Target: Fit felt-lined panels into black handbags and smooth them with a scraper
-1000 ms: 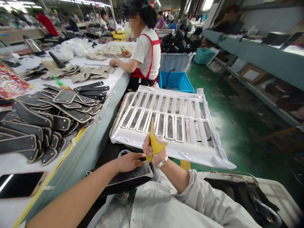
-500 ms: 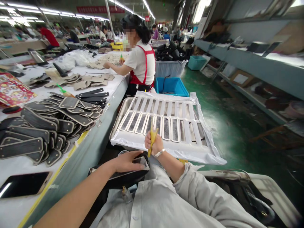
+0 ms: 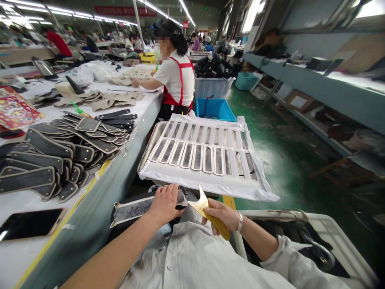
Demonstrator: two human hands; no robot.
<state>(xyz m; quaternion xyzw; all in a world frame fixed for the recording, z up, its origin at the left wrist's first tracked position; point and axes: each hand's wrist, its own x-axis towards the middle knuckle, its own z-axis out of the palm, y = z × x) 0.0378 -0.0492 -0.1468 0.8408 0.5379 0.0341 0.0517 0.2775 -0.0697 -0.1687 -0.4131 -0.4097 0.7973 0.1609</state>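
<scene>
My left hand [image 3: 166, 204] lies over the right end of a dark strap piece [image 3: 132, 210] with a pale edge, its fingers together and curled over that end. The piece rests on a black object on my lap. To the right, my right hand [image 3: 221, 216] grips a yellow-handled tool [image 3: 217, 225] with a forked, pointed metal tip beside the strap's end. Beyond both hands is a white-covered tray [image 3: 180, 175] with slots, where several dark strips [image 3: 197, 157] with pale borders lie in the front row.
On the table [image 3: 99, 212] at left are a heap of dark straps [image 3: 33, 172], a phone [image 3: 31, 224] and beige pieces [image 3: 102, 100]. A person in a red apron [image 3: 180, 76] works ahead. A blue bin [image 3: 216, 109] stands beyond the tray; a white bin [image 3: 337, 228] is at lower right.
My right hand with the tool has come down and right, from the tray's front edge to beside the strap. My left hand has shifted and its spread fingers now curl over the strap's end.
</scene>
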